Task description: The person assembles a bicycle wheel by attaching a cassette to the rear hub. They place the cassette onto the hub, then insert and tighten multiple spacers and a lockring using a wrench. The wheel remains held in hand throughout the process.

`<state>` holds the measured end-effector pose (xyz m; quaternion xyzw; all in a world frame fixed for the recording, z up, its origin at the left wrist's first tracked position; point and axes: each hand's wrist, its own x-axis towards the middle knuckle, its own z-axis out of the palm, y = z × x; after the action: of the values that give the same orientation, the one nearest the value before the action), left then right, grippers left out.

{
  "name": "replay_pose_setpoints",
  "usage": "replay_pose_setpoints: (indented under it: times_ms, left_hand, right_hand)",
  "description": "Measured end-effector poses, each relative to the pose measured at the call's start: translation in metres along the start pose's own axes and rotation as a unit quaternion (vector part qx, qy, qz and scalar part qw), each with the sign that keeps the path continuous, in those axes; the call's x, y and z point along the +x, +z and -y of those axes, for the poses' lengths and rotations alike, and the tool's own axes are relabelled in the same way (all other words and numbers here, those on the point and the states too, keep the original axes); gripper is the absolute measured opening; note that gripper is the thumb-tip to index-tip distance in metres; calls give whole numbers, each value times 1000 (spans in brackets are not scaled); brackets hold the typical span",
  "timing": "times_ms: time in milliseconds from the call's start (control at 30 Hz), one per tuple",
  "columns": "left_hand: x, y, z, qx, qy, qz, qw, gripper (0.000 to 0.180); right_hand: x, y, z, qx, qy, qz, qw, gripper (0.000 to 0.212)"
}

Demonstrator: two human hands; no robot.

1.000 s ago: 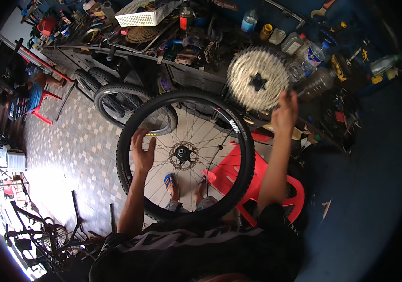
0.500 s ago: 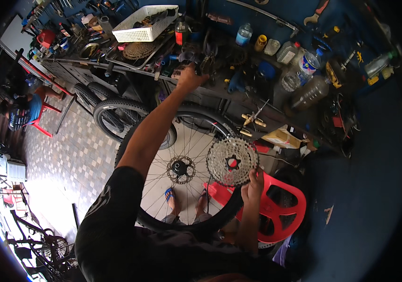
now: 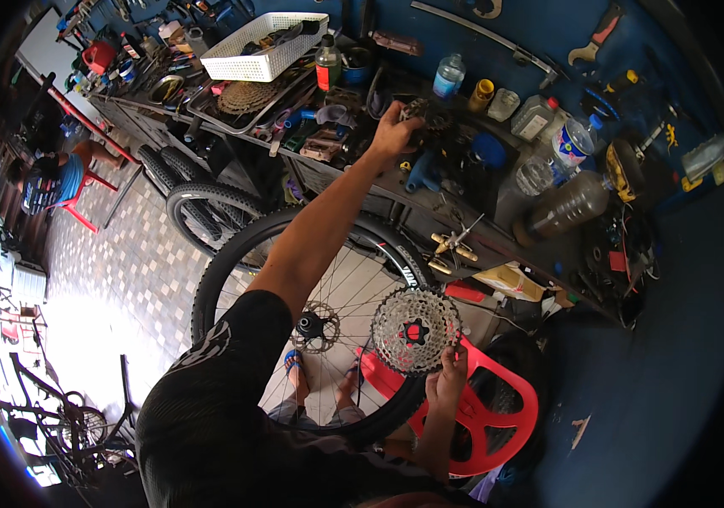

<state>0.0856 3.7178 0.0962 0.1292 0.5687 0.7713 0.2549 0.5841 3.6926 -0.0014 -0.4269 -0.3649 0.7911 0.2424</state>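
Note:
My right hand [image 3: 446,378] is closed on the lower edge of a large silver bicycle cassette [image 3: 397,339], held upright with its red-and-black centre showing. My left arm stretches across to the cluttered workbench [image 3: 353,178]. There my left hand [image 3: 397,134] curls its thumb and fingers round something dark that I cannot make out, beside a dark toothed sprocket [image 3: 436,120]. Below my arms stands a bicycle wheel [image 3: 208,292] with a black tyre, its hub and disc rotor [image 3: 318,327] facing up at me. The cassette is in front of the wheel's right side.
A white basket [image 3: 264,63] stands on the bench near another cassette [image 3: 249,95]. Several bottles [image 3: 449,76] line its back. A red plastic stool [image 3: 506,436] is at my right. Loose tyres [image 3: 209,203] lean under the bench. A person [image 3: 53,182] sits at far left.
My left hand has moved right along the bench, and its spread fingers have curled round something dark. The right hand still holds the cassette, now slightly lower in view. The whole view has shifted.

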Motion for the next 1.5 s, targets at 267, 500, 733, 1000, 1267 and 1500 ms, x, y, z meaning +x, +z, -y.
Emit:
replay_pose_setpoints:
  times_ms: [267,500,733,1000,1267,1500]
  left_hand:
    - [6,-22,-7,43,173,-24,984,42]
    - [-65,-56,-47,-202,126,-37,971,42]
    - [-122,-162,-76,-165,217,-132,953,36]
    - [-125,-228,-46,-186,210,-152,948,38]
    - [-76,-245,-21,-143,254,-168,942,40]
    - [-61,-296,-29,187,246,-238,921,39]
  right_hand:
    - [7,-4,4,-4,1,7,1000,16]
    - [9,-8,5,11,-50,15,999,18]
    - [7,-2,-1,19,-54,48,997,18]
    - [-7,31,-2,41,-51,86,994,17]
    - [-10,29,-15,32,-64,78,994,17]
    - [-28,65,-7,17,-45,49,998,18]
